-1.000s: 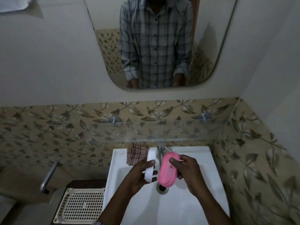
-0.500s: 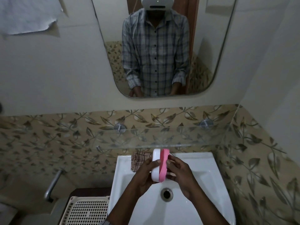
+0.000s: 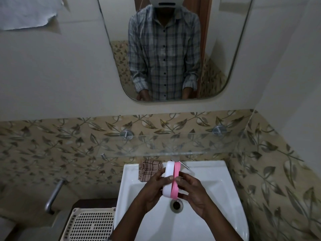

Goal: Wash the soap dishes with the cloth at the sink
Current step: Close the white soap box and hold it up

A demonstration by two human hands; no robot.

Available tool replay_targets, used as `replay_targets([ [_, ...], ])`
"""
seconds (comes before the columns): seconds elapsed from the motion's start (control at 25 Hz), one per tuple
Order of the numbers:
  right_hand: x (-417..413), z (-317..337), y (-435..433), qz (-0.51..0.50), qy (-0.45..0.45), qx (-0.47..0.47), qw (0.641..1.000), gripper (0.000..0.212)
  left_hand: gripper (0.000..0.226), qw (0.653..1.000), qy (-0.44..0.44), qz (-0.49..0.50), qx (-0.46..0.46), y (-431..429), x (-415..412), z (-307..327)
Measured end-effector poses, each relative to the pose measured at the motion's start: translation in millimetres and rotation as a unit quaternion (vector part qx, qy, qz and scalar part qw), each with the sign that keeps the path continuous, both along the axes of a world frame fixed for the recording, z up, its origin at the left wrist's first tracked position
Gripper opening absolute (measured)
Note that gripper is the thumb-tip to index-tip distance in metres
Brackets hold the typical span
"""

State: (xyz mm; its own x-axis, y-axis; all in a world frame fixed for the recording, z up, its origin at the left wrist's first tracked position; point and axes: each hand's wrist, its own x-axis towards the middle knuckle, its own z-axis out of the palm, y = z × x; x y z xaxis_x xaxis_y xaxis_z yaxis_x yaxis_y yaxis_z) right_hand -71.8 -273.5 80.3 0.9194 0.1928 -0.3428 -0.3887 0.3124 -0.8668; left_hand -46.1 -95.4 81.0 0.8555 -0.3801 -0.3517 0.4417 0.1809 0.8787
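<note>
Over the white sink (image 3: 205, 221) I hold two soap dish pieces pressed face to face, on edge. The white soap dish (image 3: 168, 178) is on the left, gripped by my left hand (image 3: 152, 190). The pink soap dish (image 3: 175, 181) is on the right, gripped by my right hand (image 3: 192, 193). A brown checked cloth (image 3: 150, 169) lies on the sink's back left rim, apart from both hands. The tap (image 3: 182, 163) is mostly hidden behind the dishes. The drain (image 3: 176, 205) sits just below them.
A glass shelf (image 3: 165, 146) juts out above the tap, close over the dishes. A cream perforated basket (image 3: 90, 225) sits left of the sink. A metal bar (image 3: 53, 193) projects from the left wall. Tiled wall closes in on the right.
The pink and white dishes, held apart a second ago, have been brought together face to face and lifted a little towards the tap. The view has tilted upward.
</note>
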Motion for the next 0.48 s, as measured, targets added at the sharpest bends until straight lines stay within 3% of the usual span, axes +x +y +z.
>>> replay_targets([
  [0.48, -1.4, 3.0, 5.0, 0.006, -0.026, -0.024, 0.999, 0.044, 0.052, 1.000, -0.001, -0.016, 0.017, 5.1, -6.7, 10.6],
])
